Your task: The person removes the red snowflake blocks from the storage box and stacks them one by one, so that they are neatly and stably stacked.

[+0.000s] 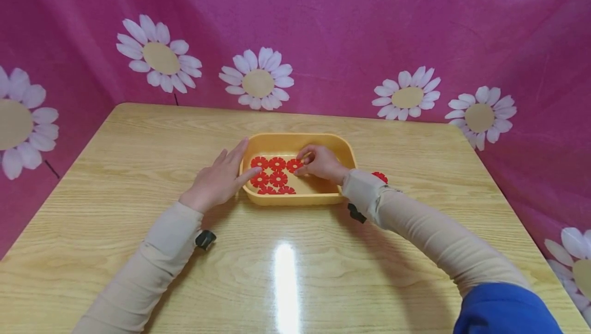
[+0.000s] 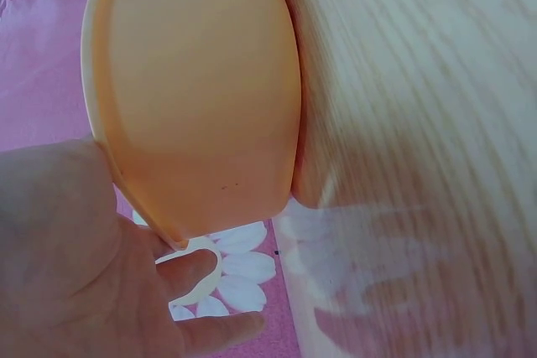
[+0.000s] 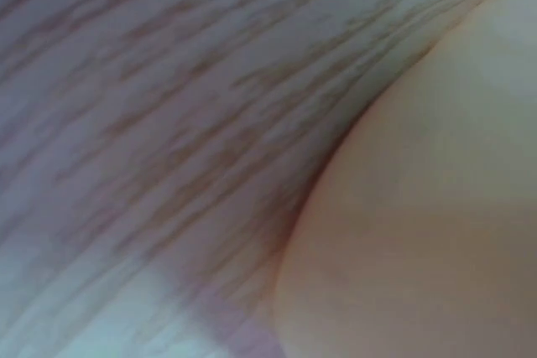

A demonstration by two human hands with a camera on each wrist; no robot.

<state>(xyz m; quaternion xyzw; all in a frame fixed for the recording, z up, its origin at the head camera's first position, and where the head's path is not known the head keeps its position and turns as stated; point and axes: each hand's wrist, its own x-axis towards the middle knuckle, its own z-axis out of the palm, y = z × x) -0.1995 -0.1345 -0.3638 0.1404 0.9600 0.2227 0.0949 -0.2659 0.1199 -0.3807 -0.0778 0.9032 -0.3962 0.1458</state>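
Observation:
A yellow plastic tray [image 1: 300, 199] stands on the table and holds several red notched plastic discs [image 1: 278, 179], flower-like with pale centres, laid flat in rows at its left side. My left hand [image 1: 216, 180] rests against the tray's left rim, thumb reaching over the inside and fingers stretched along the outer left edge. In the left wrist view, that hand [image 2: 75, 257] lies along the rim of the tray [image 2: 201, 98]. My right hand [image 1: 323, 163] reaches inside and pinches a red notched disc [image 1: 294, 165] at the upper row's right end.
Another red disc [image 1: 380, 176] lies on the wooden table [image 1: 221, 272] right of the tray, partly hidden by the right forearm. A pink cloth [image 1: 332, 31] with white flowers hangs behind and beside the table. The right wrist view shows only blurred table and tray wall [image 3: 419, 232].

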